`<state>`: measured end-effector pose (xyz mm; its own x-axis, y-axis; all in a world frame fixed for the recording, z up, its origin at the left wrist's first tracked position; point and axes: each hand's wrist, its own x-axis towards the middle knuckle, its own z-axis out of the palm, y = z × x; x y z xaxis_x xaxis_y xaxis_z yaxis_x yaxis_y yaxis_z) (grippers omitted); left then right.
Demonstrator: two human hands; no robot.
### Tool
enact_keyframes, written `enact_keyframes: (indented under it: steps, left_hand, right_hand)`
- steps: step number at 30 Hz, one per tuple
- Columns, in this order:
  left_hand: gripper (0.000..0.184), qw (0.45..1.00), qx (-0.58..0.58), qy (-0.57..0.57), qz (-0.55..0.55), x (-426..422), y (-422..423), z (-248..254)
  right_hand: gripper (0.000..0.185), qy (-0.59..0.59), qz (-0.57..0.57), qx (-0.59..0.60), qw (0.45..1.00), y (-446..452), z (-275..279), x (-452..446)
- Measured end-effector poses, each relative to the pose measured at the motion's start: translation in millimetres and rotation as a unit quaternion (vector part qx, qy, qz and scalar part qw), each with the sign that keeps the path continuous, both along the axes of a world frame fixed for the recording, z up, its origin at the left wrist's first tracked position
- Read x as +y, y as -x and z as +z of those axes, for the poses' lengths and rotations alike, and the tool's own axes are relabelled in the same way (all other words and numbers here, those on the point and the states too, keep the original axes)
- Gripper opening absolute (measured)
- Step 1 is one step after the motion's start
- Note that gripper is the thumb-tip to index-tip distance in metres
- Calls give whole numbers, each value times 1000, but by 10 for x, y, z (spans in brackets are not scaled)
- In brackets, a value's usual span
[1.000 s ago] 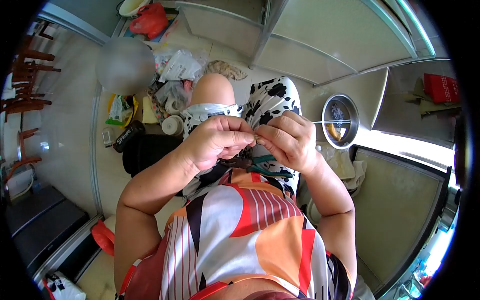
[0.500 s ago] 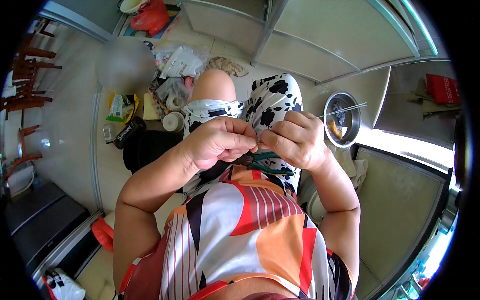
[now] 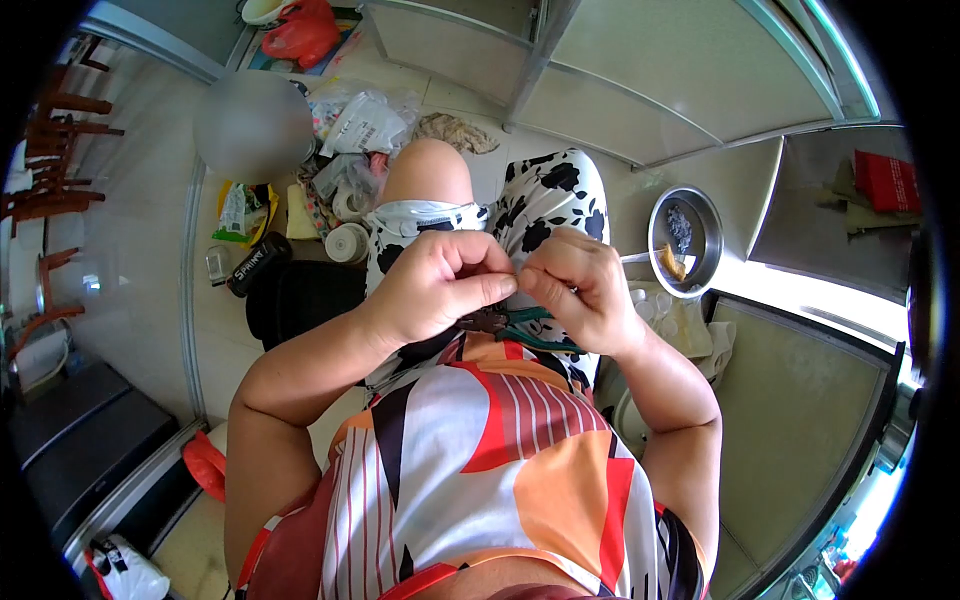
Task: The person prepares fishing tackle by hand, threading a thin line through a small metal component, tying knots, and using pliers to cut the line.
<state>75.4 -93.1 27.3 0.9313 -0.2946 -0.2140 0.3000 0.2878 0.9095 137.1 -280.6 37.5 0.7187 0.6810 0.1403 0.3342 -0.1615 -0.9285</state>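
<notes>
My left hand [image 3: 435, 280] and my right hand [image 3: 585, 290] meet over my lap, thumbs and forefingers pinched almost tip to tip. What lies between the fingertips is too small to make out. From the far side of my right hand a short pale length of thin metal wires [image 3: 636, 257] sticks out toward the basin. The metal basin [image 3: 712, 240] on the right holds silvery grey bits [image 3: 679, 228] and a yellow-brown piece [image 3: 671, 263]. Below my hands, pliers with teal handles [image 3: 535, 338] lie in my lap, partly hidden.
Plastic bags [image 3: 360, 125] and a roll of white tape [image 3: 347, 243] lie on the floor ahead to the left. A black bottle [image 3: 260, 265] lies near a small clear jar [image 3: 217, 265]. Cabinet panels [image 3: 625, 85] stand ahead, and a red bag [image 3: 302, 35] lies at the back.
The long wires that stretched from my right hand over the basin now show only as a short length. My right hand has turned, its fingers angled more toward the left hand.
</notes>
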Motion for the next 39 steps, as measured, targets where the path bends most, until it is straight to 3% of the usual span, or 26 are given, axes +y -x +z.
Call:
enact_keyframes:
  steps: [2,4,8,12,15,17,22,28,33,36,38,39]
  left_hand:
    - [2,982,-102,-160,-5,2,24,83]
    - [4,973,-141,-184,13,-36,38,45]
    - [6,988,-56,-144,-9,43,20,6]
    - [11,996,-11,-90,-21,94,32,1]
    - [14,999,21,-35,-16,139,27,-27]
    - [14,999,36,3,-9,145,28,-14]
    - [10,996,74,41,28,88,12,50]
    - [5,981,-58,-165,81,-16,39,-87]
    - [5,975,-50,-177,122,-114,2,-284]
    - [4,991,47,-94,87,-41,-60,-324]
    - [5,986,105,-29,129,31,-78,-260]
    - [5,984,116,-49,130,83,-84,-233]
  right_hand:
    - [13,-5,-9,247,969,9,3,2]
    - [17,-4,12,492,871,-82,24,-10]
    - [20,-45,22,487,872,-62,-3,23]
    - [19,33,57,310,949,-89,32,-23]
    - [13,107,63,87,988,-126,147,-31]
    - [9,124,62,-93,986,-158,207,-14]
    - [8,143,60,-172,973,-157,305,9]
    - [10,197,-9,-169,966,-43,178,21]
    - [9,231,-28,-142,962,-48,1,-19]
    - [10,192,-39,-217,956,-81,-51,-59]
    - [15,188,-47,-333,923,-25,11,-138]
    - [17,185,-57,-390,900,5,43,-177]
